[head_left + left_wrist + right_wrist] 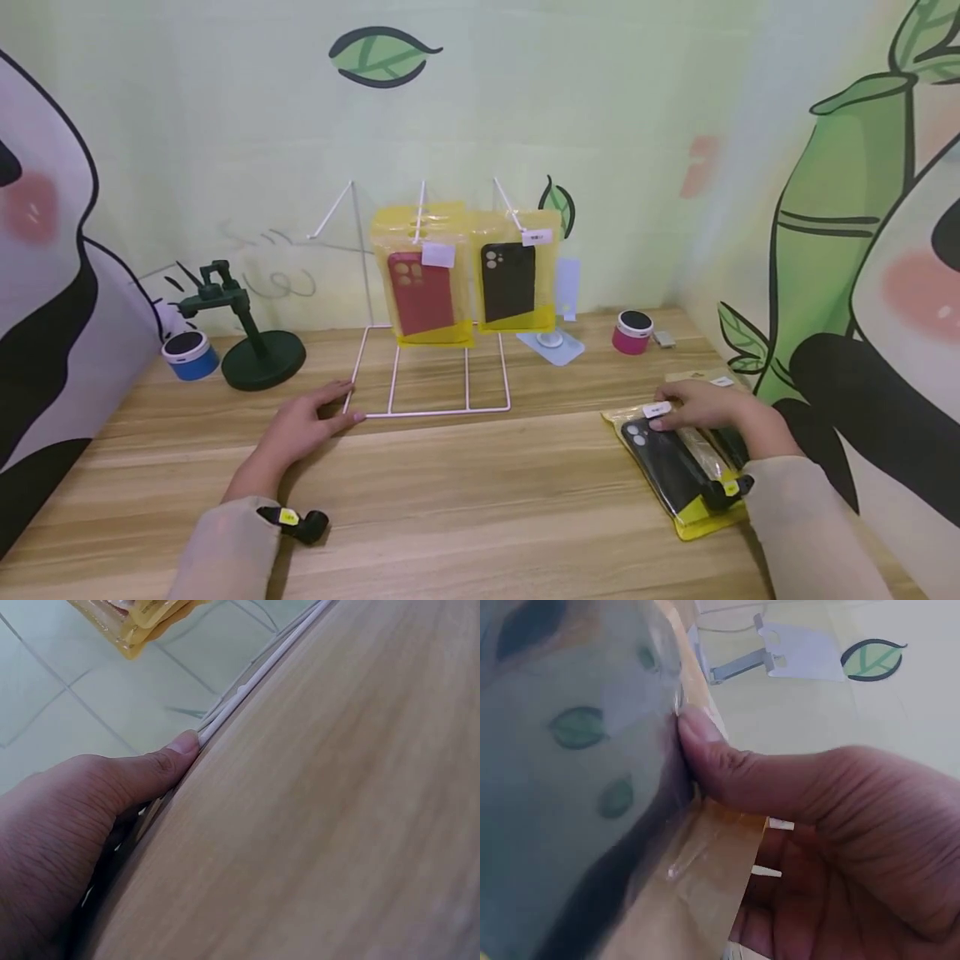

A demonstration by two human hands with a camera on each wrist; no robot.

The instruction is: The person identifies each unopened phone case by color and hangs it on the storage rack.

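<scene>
A white wire display rack (427,412) stands on the table, with prongs that carry yellow-edged bags. One hanging bag shows a red phone case (423,296), the other a black phone case (508,283). My left hand (307,425) holds the rack's front left corner, thumb (180,742) against the white wire. At the right, my right hand (712,408) pinches the upper edge of a bagged dark phone case (660,462) lying over other packages. In the right wrist view the thumb (705,750) presses the clear bag's front, with the fingers (780,885) behind it.
A dark green stand (262,358) and a blue round speaker (190,356) stand at the left. Behind the rack's right side is a light blue stand (551,343). A pink speaker (632,332) and a small grey piece (664,339) sit near the back right wall.
</scene>
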